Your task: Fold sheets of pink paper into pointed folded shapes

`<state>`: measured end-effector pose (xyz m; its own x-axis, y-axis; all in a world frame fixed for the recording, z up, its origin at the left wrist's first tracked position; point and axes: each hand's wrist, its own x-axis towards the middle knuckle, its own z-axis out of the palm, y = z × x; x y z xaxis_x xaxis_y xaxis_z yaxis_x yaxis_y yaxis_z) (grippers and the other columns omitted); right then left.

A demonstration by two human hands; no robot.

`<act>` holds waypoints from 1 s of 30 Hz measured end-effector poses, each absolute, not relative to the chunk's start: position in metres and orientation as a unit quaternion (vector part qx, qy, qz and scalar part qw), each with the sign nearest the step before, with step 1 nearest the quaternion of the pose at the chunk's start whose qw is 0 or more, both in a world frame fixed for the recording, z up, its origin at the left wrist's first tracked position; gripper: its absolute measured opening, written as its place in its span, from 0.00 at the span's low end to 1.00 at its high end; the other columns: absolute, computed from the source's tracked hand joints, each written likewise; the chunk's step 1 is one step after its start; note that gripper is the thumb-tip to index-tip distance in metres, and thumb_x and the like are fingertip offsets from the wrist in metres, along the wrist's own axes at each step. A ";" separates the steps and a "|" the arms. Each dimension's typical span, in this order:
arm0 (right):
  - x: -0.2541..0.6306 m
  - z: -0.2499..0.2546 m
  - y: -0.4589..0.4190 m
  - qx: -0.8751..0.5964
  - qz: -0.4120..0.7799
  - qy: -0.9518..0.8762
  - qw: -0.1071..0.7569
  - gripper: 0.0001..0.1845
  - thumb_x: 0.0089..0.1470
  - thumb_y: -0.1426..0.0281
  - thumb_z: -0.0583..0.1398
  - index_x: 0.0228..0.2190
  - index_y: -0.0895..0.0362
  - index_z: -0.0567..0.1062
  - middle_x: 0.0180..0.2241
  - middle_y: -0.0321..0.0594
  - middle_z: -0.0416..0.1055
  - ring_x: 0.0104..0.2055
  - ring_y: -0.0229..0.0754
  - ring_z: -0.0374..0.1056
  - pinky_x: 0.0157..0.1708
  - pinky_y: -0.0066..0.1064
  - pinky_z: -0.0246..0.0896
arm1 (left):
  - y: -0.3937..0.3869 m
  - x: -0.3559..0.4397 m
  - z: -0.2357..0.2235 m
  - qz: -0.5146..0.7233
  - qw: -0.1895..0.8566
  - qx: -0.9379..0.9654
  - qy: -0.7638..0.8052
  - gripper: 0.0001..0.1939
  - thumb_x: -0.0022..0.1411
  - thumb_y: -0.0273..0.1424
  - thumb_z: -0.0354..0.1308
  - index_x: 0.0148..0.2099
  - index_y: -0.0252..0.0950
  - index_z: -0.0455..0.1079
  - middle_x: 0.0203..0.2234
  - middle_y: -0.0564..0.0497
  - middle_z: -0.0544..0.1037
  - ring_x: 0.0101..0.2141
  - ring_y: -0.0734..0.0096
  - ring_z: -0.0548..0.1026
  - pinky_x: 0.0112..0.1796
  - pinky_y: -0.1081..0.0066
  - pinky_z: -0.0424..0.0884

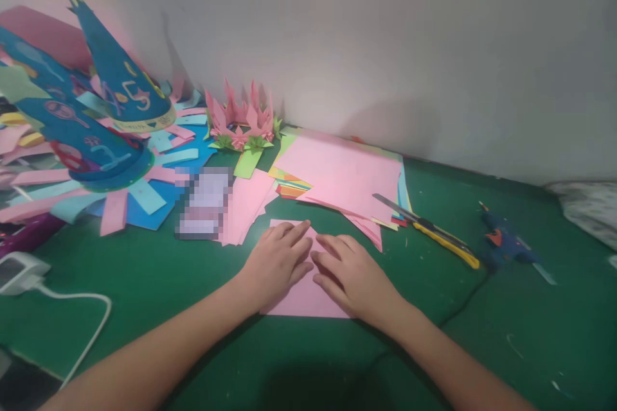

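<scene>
Dim, soft light left the wall grey, with faint shadows behind the crown. A darker shadow pooled low on the table. The glue gun looked smeared, the phone pixelated.

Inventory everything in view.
sheet: 1, pink, front centre
paper stack: 1, mostly pink, centre
small sheets: several, pink, left
phone: 1, pixelated, left
cone hats: 2, blue, left
strips: many, pink/blue, left
crown: 1, pink/green, back
knife: 1, yellow/black, right
glue gun: 1, blue, right
cabled device: 1, white, left
unclear item: 1, purple, left
patterned item: 1, pale, right
table: 1, green, underneath
wall: 1, grey, behind
left hand: 1, on sheet
right hand: 1, on sheet
</scene>
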<state>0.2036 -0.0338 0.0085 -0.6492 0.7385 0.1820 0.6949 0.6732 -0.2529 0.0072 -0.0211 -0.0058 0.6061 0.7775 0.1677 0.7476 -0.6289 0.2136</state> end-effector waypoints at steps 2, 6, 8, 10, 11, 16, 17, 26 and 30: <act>0.206 0.010 -0.035 -0.397 0.084 -0.900 0.159 0.12 0.59 0.65 0.54 0.34 0.59 0.74 0.37 0.48 0.71 0.39 0.46 0.63 0.39 0.39 0.60 | -0.021 0.007 -0.005 0.121 0.061 0.895 0.425 0.13 0.63 0.37 0.53 0.47 0.37 0.65 0.59 0.47 0.61 0.50 0.57 0.64 0.48 0.57 0.62; 0.210 0.011 -0.036 -0.425 0.044 -0.877 0.217 0.23 0.62 0.68 0.48 0.19 0.58 0.71 0.21 0.41 0.67 0.27 0.40 0.61 0.29 0.32 0.54 | -0.022 0.007 -0.005 0.117 0.057 0.896 0.424 0.13 0.63 0.37 0.53 0.46 0.36 0.65 0.59 0.46 0.61 0.49 0.56 0.64 0.46 0.57 0.63; 0.212 0.010 -0.036 -0.435 0.016 -0.870 0.231 0.25 0.62 0.69 0.49 0.15 0.58 0.68 0.17 0.38 0.63 0.24 0.38 0.58 0.26 0.32 0.50 | -0.021 0.007 -0.005 0.115 0.056 0.897 0.424 0.13 0.63 0.38 0.53 0.46 0.36 0.66 0.59 0.46 0.61 0.49 0.56 0.64 0.46 0.56 0.63; 0.213 0.008 -0.034 -0.436 0.003 -0.867 0.242 0.25 0.62 0.69 0.50 0.13 0.57 0.66 0.15 0.37 0.60 0.22 0.38 0.56 0.25 0.33 0.48 | -0.020 0.007 -0.005 0.118 0.061 0.896 0.423 0.13 0.62 0.38 0.54 0.45 0.36 0.66 0.59 0.46 0.62 0.49 0.55 0.64 0.46 0.56 0.63; 0.213 0.007 -0.033 -0.434 0.004 -0.866 0.249 0.25 0.61 0.70 0.50 0.13 0.57 0.65 0.15 0.36 0.59 0.21 0.38 0.56 0.25 0.33 0.48 | -0.020 0.006 -0.005 0.123 0.066 0.896 0.422 0.13 0.61 0.38 0.55 0.45 0.37 0.66 0.58 0.46 0.62 0.49 0.55 0.64 0.46 0.56 0.63; 0.214 0.000 -0.026 -0.403 0.082 -0.874 0.260 0.15 0.60 0.72 0.51 0.24 0.58 0.71 0.24 0.40 0.68 0.29 0.40 0.62 0.32 0.33 0.57 | -0.016 0.005 -0.004 0.158 0.109 0.888 0.418 0.14 0.60 0.38 0.56 0.45 0.37 0.65 0.56 0.45 0.65 0.51 0.54 0.64 0.48 0.55 0.61; 0.214 -0.002 -0.024 -0.392 0.098 -0.877 0.261 0.12 0.60 0.72 0.51 0.30 0.59 0.73 0.29 0.42 0.71 0.33 0.41 0.64 0.35 0.34 0.60 | -0.016 0.004 -0.004 0.166 0.120 0.884 0.419 0.15 0.59 0.38 0.56 0.46 0.37 0.64 0.56 0.44 0.65 0.51 0.54 0.64 0.49 0.55 0.61; 0.209 -0.016 -0.022 -0.361 0.109 -0.904 0.201 0.17 0.62 0.73 0.49 0.51 0.59 0.68 0.53 0.47 0.67 0.54 0.47 0.62 0.53 0.45 0.60 | -0.015 0.001 -0.013 0.242 0.098 0.830 0.493 0.36 0.51 0.49 0.61 0.55 0.35 0.56 0.53 0.37 0.63 0.53 0.47 0.61 0.50 0.49 0.59; 0.211 -0.018 -0.020 -0.362 0.094 -0.909 0.183 0.20 0.62 0.74 0.49 0.54 0.59 0.66 0.55 0.47 0.64 0.55 0.47 0.61 0.54 0.45 0.60 | -0.013 0.000 -0.012 0.235 0.076 0.818 0.520 0.27 0.59 0.45 0.55 0.54 0.35 0.57 0.49 0.40 0.67 0.50 0.51 0.64 0.49 0.51 0.61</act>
